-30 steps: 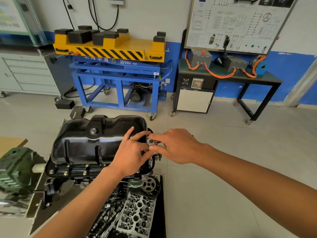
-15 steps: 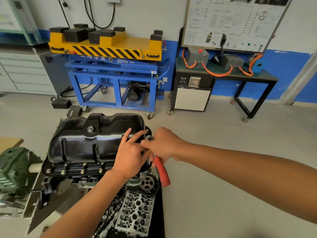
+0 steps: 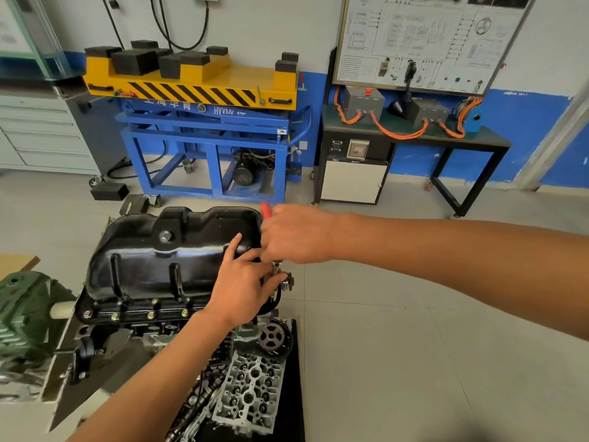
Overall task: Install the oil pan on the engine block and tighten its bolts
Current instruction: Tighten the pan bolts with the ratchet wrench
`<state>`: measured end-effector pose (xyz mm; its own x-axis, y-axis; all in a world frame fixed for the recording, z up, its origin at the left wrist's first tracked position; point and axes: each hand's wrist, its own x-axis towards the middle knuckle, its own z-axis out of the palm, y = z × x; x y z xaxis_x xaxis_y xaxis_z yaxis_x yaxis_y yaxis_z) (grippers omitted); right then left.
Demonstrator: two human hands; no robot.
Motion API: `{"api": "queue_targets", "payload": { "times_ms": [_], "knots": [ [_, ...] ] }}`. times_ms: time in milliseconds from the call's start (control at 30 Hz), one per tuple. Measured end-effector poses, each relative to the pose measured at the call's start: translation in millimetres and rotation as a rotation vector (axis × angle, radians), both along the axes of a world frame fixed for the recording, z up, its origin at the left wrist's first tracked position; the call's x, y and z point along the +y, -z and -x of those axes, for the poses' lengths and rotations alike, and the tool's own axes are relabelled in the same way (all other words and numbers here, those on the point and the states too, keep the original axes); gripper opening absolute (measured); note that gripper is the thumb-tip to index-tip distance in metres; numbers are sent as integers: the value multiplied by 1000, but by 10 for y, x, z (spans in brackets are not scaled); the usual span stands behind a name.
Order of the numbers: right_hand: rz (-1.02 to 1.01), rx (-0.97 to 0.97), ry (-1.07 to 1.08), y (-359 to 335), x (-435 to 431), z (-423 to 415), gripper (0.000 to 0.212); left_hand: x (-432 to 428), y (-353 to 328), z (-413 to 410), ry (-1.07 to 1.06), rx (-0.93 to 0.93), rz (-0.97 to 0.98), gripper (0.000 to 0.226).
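The glossy black oil pan [image 3: 153,269] sits sump-up on the engine block [image 3: 134,327], long axis running left to right, with bolts [image 3: 150,314] lining its near flange. At its right end the left hand [image 3: 245,282] lies with fingers straight, and the right hand [image 3: 296,234] grips a red-handled wrench [image 3: 265,208].

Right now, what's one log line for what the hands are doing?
oil pan: on engine | right hand: grips red-handled wrench | left hand: on pan corner, at wrench head | front bolts: in place

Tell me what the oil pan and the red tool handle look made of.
Oil pan: probably pressed steel painted glossy black; sharp highlights, moulded ribs. Tool handle: red plastic or rubber, unclear; only its tip shows beyond the right hand.
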<state>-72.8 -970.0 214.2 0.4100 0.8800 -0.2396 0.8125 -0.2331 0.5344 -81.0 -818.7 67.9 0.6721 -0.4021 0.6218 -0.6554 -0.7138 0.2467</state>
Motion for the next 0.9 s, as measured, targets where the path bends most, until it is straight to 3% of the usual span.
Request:
{"api": "queue_targets", "payload": {
  "times_ms": [100, 233, 300, 400, 667, 767, 833, 900],
  "knots": [
    [16, -30, -59, 31, -5, -6, 27, 47, -6, 2, 12, 1, -40, 41],
    [-63, 25, 181, 35, -22, 29, 7, 61, 4, 7, 7, 7, -59, 31],
    [-130, 107, 301, 35, -33, 75, 29, 54, -1, 9, 4, 9, -45, 36],
    [-280, 285, 491, 83, -38, 156, 42, 25, 6, 28, 10, 11, -36, 42],
    [-697, 513, 810, 234, 70, 290, 28, 34, 47, 12, 14, -3, -49, 24],
    [-821, 677, 943, 238, 121, 302, 22, 44, 50, -2, 14, -26, -76, 16],
    [-963, 839, 1085, 252, 147, 316, 24, 80, 45, -30, 17, -28, -197, 4],
    [-1192, 1071, 1254, 290, 174, 359, 23, 71, 28, -52, -40, -34, -348, 24]
  ]
}}
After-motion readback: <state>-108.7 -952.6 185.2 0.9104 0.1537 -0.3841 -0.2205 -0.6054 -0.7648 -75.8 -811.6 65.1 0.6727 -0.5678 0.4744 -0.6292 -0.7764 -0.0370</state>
